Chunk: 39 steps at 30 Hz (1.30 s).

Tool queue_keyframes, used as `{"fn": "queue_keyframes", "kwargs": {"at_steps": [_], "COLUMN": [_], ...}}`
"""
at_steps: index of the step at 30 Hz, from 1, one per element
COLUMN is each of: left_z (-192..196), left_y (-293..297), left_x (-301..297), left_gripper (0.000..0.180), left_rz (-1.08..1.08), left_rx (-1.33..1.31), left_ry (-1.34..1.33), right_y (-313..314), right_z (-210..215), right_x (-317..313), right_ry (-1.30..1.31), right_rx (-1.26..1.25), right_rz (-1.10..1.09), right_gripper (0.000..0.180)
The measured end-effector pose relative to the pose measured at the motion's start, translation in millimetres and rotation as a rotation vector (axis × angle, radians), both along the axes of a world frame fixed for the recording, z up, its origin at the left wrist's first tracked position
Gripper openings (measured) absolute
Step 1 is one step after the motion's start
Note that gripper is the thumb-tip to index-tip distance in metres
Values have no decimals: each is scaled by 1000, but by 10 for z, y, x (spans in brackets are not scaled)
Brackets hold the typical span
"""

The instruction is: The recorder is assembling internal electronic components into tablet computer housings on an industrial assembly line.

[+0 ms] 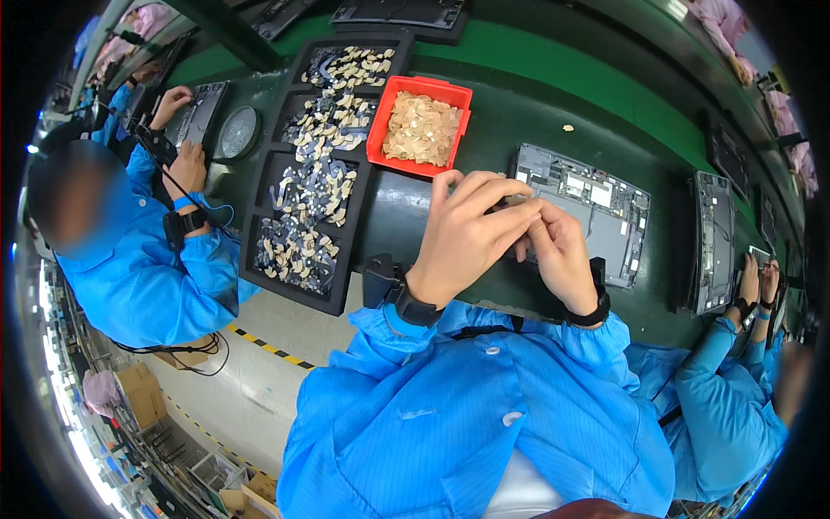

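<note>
My left hand (467, 227) and my right hand (564, 258) meet in front of me, thumbs and fingertips pinched together. Whatever they hold between them is too small and too covered by the fingers to make out. Just beyond and to the right of them lies an opened laptop base (618, 232), its circuit board and flat grey battery area exposed. My right hand overlaps its near left side. A red bin (464, 123) of tan paper-like pieces (421, 130) stands beyond my left hand.
Left of the bin, a long black compartment tray (303, 299) holds many small dark parts with tan tabs (316, 195). One tan scrap (568, 128) lies on the green bench. Another laptop base (714, 242) is at right. Blue-sleeved people work on both sides; a round dish (239, 132) sits at left.
</note>
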<state>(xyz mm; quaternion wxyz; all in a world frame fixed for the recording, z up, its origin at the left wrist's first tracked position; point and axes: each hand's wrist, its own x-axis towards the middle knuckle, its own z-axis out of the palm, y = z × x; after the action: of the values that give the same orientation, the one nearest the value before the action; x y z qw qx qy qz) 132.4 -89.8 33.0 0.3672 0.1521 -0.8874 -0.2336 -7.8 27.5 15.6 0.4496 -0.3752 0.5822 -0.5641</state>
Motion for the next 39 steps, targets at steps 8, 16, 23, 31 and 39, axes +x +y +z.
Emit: {"fn": "queue_keyframes", "kwargs": {"at_steps": [8, 16, 23, 31, 39], "left_z": [-45, -193, -182, -174, -95], "left_y": [-90, -131, -1, -75, -237], "left_x": [97, 89, 84, 84, 59], "left_gripper": [21, 20, 20, 18, 13], "left_rz": [-132, 36, 40, -19, -45], "left_rx": [462, 198, 137, 24, -173], "left_ry": [46, 89, 1, -23, 0], "right_y": [95, 93, 143, 153, 111], "right_z": [46, -18, -87, 62, 143], "right_x": [-94, -46, -60, -27, 55], "right_ry": [144, -125, 20, 471, 572], "right_rx": [67, -20, -64, -30, -70], "right_rz": [209, 5, -30, -83, -82], "right_gripper": [24, 29, 29, 21, 20]}}
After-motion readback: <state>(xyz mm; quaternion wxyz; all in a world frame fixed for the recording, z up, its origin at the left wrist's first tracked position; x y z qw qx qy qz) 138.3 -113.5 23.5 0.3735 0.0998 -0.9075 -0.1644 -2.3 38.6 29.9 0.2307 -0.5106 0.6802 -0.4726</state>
